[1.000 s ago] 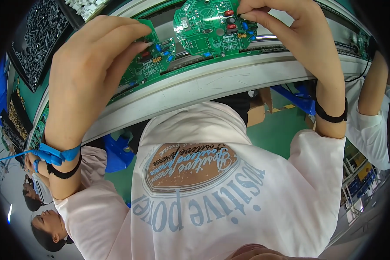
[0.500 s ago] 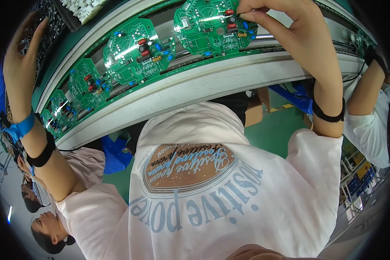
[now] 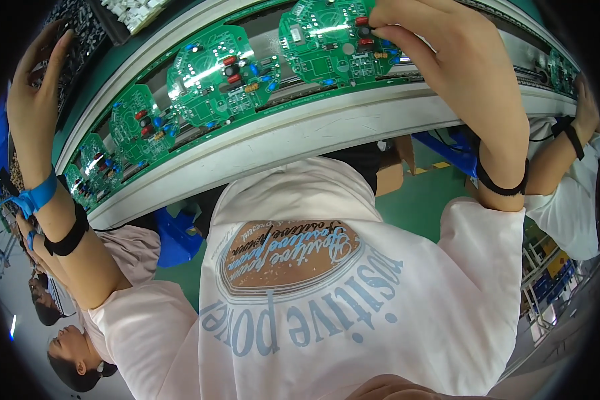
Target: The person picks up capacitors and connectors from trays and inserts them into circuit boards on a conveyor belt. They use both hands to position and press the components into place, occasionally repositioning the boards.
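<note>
My right hand (image 3: 447, 53) is at a green circuit board (image 3: 313, 50), thumb and fingers closed at its right side beside red and black components. What they hold, if anything, is too small or hidden to make out. Farther left, a similar board (image 3: 210, 87) carries red, black and blue components. Held up at the far left, my left hand (image 3: 37, 100) has its thumb and fingers apart, close to a bin of small dark parts (image 3: 77, 73). A blue strap (image 3: 35, 195) circles my left wrist.
Several boards sit along a rail track with a pale metal edge (image 3: 300, 123). A tray of small white parts (image 3: 137, 13) stands at the upper left. Co-workers sit on both sides; one person's hand (image 3: 585, 110) is by the track at the right. Behind lies a cardboard box (image 3: 395, 175).
The boards have shifted slightly right along the track. My right hand has moved a little right and down with its board. The right-hand co-worker's hand has come into view beside the track.
</note>
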The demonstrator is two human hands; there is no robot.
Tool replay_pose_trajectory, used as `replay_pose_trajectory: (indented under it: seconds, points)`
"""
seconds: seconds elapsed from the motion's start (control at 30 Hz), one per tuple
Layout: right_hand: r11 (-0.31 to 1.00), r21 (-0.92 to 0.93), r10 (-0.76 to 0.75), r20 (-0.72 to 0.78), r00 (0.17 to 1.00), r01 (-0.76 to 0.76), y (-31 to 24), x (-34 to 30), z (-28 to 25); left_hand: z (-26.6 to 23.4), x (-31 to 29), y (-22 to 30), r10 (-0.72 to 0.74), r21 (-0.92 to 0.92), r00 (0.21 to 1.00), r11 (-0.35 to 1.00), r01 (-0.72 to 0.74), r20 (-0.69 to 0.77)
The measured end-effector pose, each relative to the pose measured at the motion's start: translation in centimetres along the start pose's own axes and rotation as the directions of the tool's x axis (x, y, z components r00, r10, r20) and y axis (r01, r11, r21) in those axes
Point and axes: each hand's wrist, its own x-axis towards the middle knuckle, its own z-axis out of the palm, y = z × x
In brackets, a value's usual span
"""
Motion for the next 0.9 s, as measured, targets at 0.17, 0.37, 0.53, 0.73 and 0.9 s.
replay_pose_trajectory:
  seconds: [0.17, 0.37, 0.53, 0.73, 0.9]
  points:
    - [0.984, -0.148, -0.100, -0.001, 0.995, 0.099, 3.0, -1.0, 1.2, -1.2, -0.5, 2.1, -0.106, -0.110, 0.992, 0.989, 0.098, -0.072]
    - [0.921, -0.309, 0.256, 0.015, 0.967, -0.239, 6.3, -5.5, -3.1, -3.1, 1.0, 7.2, -0.291, -0.044, 0.946, 0.957, 0.288, -0.141]
    - [0.838, -0.415, 0.379, -0.027, 0.925, -0.355, 10.2, -8.1, -7.2, -3.7, 0.6, 5.0, -0.339, -0.099, 0.940, 0.935, 0.341, 0.033]
    - [0.954, -0.299, 0.011, 0.033, 0.999, -0.001, 0.6, 3.7, -4.8, -3.3, 3.3, 4.3, -0.341, -0.229, 0.931, 0.903, 0.363, 0.130]
    - [0.914, -0.287, -0.310, -0.040, 0.950, 0.287, -2.6, 14.9, 1.1, -0.5, 5.0, 6.2, -0.265, -0.226, 0.964, 0.938, 0.263, 0.025]
